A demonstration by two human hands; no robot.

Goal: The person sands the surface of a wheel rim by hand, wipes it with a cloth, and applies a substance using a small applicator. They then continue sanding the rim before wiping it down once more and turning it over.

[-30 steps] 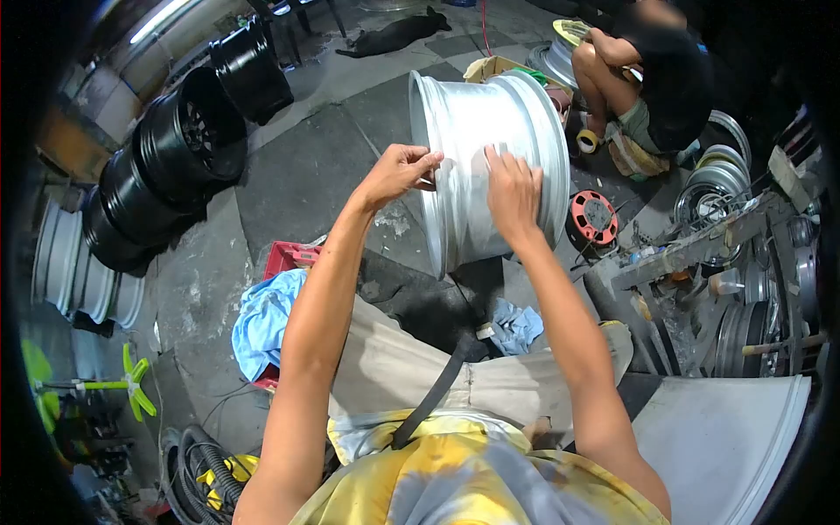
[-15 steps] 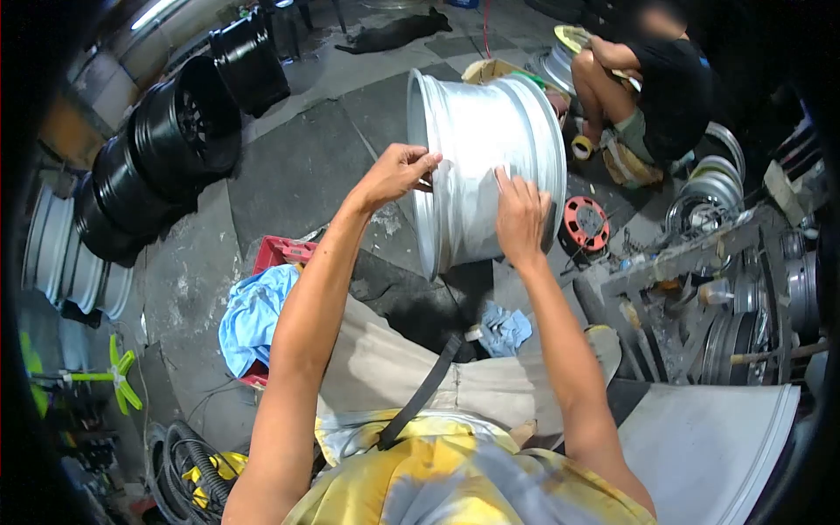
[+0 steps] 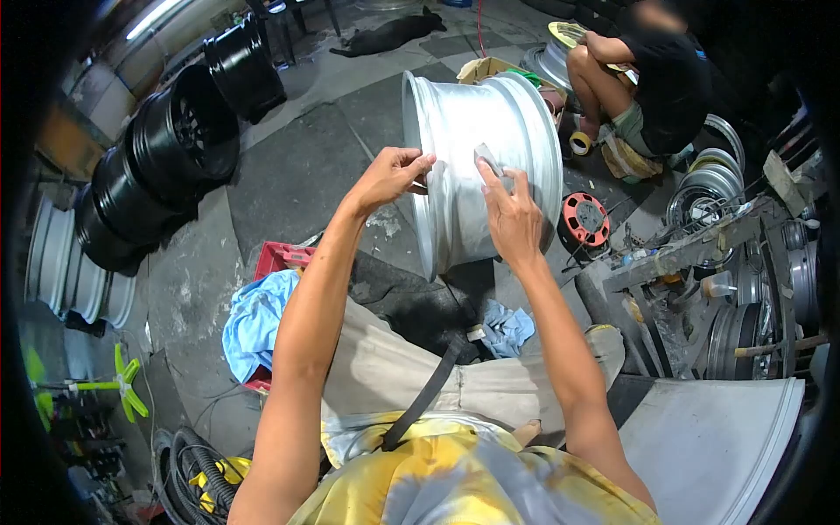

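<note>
A large silver wheel rim (image 3: 464, 122) stands on its side in front of me. My left hand (image 3: 394, 178) pinches the near edge of its left lip, fingers closed round the metal. On the barrel, my right hand (image 3: 510, 206) holds a small grey pad (image 3: 488, 158) between its fingers, the pad lying against the silver surface. Below the rim, a blue cloth (image 3: 506, 330) lies by my legs.
Black rims (image 3: 162, 144) line the left. A red crate (image 3: 282, 256) with blue cloth (image 3: 260, 319) sits near my left arm. Another person (image 3: 652, 87) crouches at the upper right. A red reel (image 3: 584, 220) lies right of the rim. A black dog (image 3: 389, 37) lies behind.
My right hand has shifted slightly to the left with its fingers spread more, and the grey pad now shows. My left hand keeps its place on the lip.
</note>
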